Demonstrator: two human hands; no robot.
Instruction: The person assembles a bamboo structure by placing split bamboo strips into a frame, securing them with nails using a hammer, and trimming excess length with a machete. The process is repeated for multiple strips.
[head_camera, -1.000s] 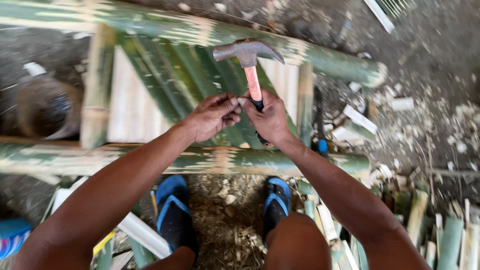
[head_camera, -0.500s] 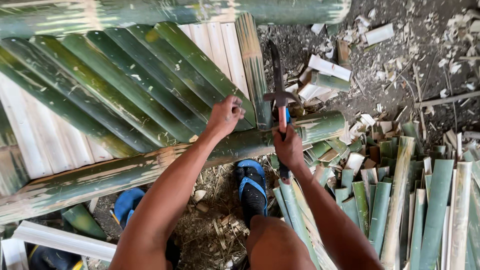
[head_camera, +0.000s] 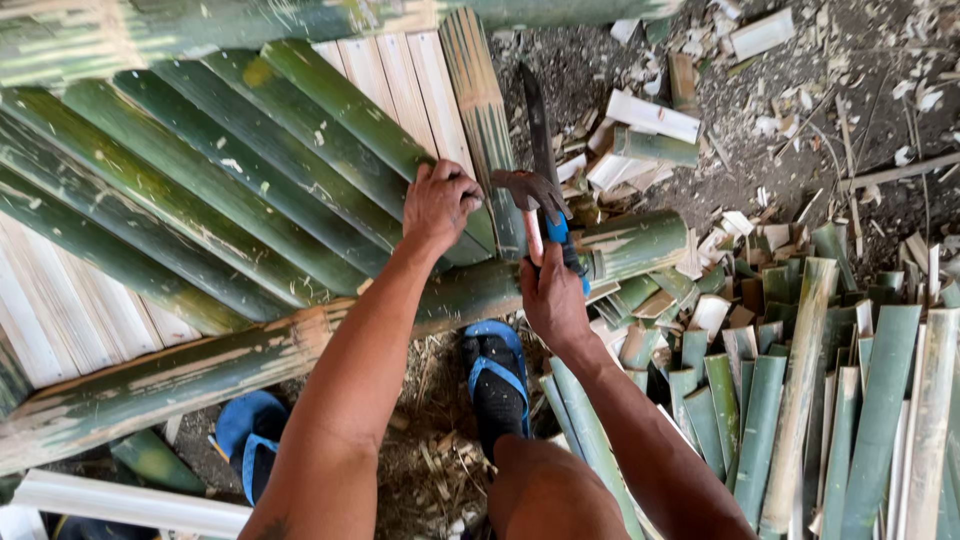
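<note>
Dirt ground (head_camera: 800, 130) bears a bamboo-slat panel (head_camera: 200, 200), cut bamboo strips (head_camera: 850, 400) and offcuts (head_camera: 650, 115).

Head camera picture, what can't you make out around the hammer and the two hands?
- Hammer handle: mostly hidden inside the right hand.
- Anything pinched under the left hand: covered by its fingers on the bamboo slats.
- Long blade behind the hammer: its handle is hidden by hammer and hand.
</note>
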